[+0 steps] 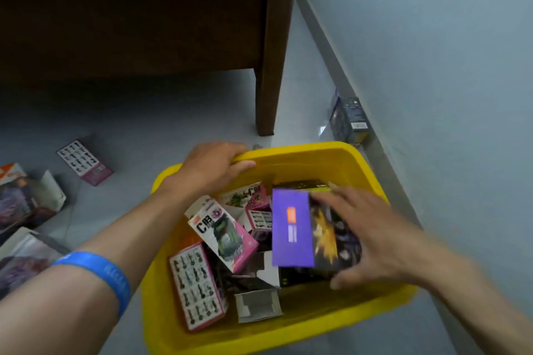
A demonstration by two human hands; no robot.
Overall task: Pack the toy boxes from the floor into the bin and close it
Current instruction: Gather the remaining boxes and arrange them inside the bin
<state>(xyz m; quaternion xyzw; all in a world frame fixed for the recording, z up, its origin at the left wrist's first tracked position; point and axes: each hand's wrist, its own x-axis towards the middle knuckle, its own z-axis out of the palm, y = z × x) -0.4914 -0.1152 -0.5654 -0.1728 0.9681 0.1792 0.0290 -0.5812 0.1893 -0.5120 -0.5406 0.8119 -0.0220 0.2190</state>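
A yellow plastic bin (291, 334) stands on the floor below me, holding several toy boxes. My left hand (213, 166) grips the bin's far rim, thumb inside. My right hand (372, 235) holds a purple and black toy box (300, 228) over the bin's right half, with fingers spread across its right side and thumb under its near edge. A white and pink box (225, 233) and a box printed with small figures (197, 285) lie inside. No lid is in view.
Loose toy boxes lie on the grey floor: a pink one (85, 161) at left, two larger ones (27, 204) at the left edge, a dark blue one (349, 119) by the wall. A wooden bed leg (268, 72) stands just behind the bin.
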